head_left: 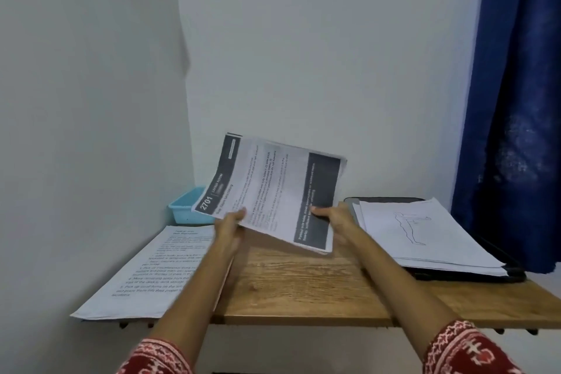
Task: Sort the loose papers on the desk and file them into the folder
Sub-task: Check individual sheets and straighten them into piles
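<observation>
A sheaf of printed papers (273, 188) with dark header bands is held tilted in the air above the middle of the wooden desk (297, 288). My left hand (229, 226) grips its near left edge, my right hand (332, 217) grips its near right edge. A stack of text pages (151, 270) lies on the left of the desk, overhanging the front edge. On the right a white stack with a line drawing on top (425, 234) lies on a black folder (473, 273).
A light blue plastic tray (185, 206) stands at the back left corner against the wall. A blue curtain (516, 100) hangs at the right, close to the folder. White walls close the desk at the left and back.
</observation>
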The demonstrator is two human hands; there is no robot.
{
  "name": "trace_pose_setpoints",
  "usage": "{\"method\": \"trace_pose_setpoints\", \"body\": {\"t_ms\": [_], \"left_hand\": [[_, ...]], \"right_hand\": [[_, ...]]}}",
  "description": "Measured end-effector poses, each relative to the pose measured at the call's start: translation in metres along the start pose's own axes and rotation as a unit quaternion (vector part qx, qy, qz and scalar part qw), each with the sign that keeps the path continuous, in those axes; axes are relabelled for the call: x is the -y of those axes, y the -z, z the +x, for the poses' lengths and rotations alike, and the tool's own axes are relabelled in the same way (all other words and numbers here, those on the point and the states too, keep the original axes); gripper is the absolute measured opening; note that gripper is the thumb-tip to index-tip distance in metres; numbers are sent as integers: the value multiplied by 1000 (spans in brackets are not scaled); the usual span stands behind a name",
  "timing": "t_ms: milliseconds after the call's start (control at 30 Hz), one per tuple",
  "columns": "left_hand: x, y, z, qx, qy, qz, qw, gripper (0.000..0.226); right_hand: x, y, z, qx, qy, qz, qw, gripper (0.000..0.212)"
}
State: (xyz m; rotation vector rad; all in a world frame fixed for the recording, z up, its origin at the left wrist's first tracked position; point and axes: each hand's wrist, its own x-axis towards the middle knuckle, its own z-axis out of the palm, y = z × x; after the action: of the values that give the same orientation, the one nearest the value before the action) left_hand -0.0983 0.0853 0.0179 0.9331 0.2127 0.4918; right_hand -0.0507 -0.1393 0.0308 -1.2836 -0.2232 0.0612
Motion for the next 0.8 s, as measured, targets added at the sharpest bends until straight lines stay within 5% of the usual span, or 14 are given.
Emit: {"method": "trace_pose_setpoints", "body": {"t_ms": [133,233,333,600,800], "left_hand": [[-43,33,2,43,-31,58,997,53],[-60,39,-6,145,-9,233,962,49],[-60,28,-9,119,12,338,933,29],[-30,-19,-26,49,-83,276,956,19],[14,1,-31,9,-77,266,961,38]], "right_hand": [[23,32,12,-4,22,-94,995,55],[36,41,11,29,34,-122,992,47],[30,35,6,57,46,-180,981,39],[4,19,-1,-41,103,-129,985,26],[-27,25,-1,-75,98,-146,982,56]]}}
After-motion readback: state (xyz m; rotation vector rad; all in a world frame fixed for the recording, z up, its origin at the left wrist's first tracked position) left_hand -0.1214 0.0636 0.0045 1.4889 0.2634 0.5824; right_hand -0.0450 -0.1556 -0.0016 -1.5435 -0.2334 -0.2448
